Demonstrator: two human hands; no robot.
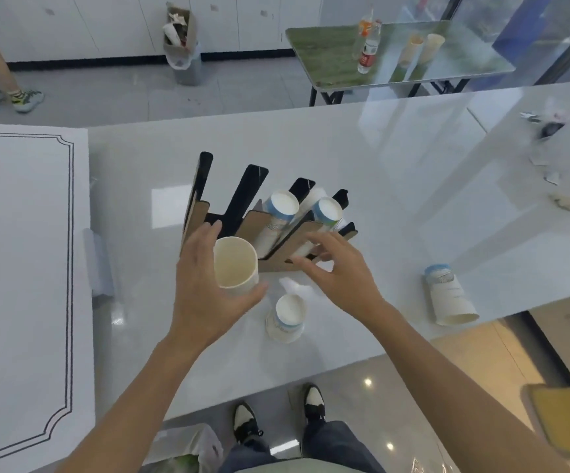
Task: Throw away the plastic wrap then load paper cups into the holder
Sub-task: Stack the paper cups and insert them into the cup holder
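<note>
Counter w/ holder, cups

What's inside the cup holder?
Two stacks of paper cups stand in the right slots of the holder. The left slots look empty, though the left hand and its cup cover their bottoms.

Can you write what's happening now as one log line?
left hand: holds cup stack | right hand: open by holder | two slots filled

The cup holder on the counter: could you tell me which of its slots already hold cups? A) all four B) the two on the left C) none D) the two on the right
D: in the cup holder, cup stacks fill the two right slots, while the left slots are bare.
</note>
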